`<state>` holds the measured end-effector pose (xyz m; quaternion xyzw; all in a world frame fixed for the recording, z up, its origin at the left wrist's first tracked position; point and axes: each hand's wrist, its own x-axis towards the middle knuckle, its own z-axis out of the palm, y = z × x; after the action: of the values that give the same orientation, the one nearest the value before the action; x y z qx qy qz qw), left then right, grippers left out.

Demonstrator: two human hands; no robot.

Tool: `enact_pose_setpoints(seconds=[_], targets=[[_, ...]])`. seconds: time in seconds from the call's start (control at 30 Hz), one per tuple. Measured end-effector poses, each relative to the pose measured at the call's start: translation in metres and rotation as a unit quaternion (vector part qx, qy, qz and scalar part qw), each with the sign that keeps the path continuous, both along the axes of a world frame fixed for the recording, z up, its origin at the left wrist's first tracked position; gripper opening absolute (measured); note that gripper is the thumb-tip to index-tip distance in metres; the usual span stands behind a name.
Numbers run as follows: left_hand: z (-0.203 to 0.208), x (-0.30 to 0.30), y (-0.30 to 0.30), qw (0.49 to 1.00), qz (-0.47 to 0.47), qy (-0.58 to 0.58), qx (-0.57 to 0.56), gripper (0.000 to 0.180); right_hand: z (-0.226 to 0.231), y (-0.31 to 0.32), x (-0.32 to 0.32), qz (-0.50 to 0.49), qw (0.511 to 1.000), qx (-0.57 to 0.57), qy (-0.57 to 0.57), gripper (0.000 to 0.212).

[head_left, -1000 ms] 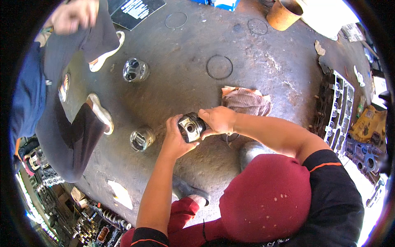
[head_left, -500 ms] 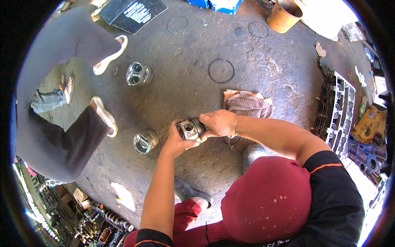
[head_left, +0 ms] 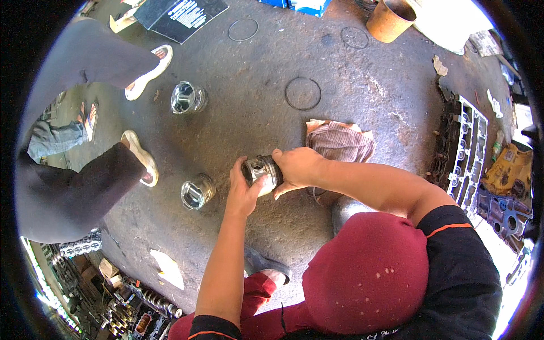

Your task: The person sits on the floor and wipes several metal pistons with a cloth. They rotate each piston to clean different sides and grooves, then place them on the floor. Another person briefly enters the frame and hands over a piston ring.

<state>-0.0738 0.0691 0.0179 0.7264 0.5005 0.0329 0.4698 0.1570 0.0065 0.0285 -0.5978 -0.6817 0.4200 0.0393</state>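
Note:
A metal engine piston (head_left: 262,169) is between my two hands, low over the floor. My left hand (head_left: 243,190) grips its left side, the thumb across the bright skirt. Around its right end, by the dark ring grooves, is my right hand (head_left: 300,170), its thumb and fingers on the crown side. The round pin hole shows on the upper left of the piston; my palms hide parts of it. Two more pistons stand to the left, one nearer (head_left: 197,191) and one farther (head_left: 188,97). A striped cloth (head_left: 340,140) lies just beyond my right wrist.
Thin rings lie on the floor, including a dark ring (head_left: 302,93) ahead. Another person's shoes (head_left: 141,158) are at the left. A rusty can (head_left: 391,20) and a black box (head_left: 181,20) stand far off. A metal engine part (head_left: 469,150) lies at the right.
The piston has been turned in my hands: its pin hole has shifted toward the upper left, and more of the smooth skirt shows. My right hand is spread farther around its end.

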Motion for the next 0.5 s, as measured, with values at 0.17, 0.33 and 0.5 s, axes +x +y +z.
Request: enact_pose_setpoints(seconds=[0.17, 0.33, 0.5], targets=[[0.011, 0.013, 0.001, 0.999, 0.019, 0.030, -0.014, 0.081, -0.004, -0.002, 0.002, 0.000, 1.000, 0.003, 0.001, 0.096], [0.014, 0.022, -0.004, 0.997, 0.035, 0.063, -0.005, 0.079, -0.011, -0.008, 0.004, 0.005, 1.000, 0.010, -0.011, 0.093], [0.018, 0.028, -0.004, 0.996, 0.039, 0.085, -0.007, 0.081, -0.012, -0.011, 0.004, 0.008, 1.000, 0.014, -0.019, 0.091]])
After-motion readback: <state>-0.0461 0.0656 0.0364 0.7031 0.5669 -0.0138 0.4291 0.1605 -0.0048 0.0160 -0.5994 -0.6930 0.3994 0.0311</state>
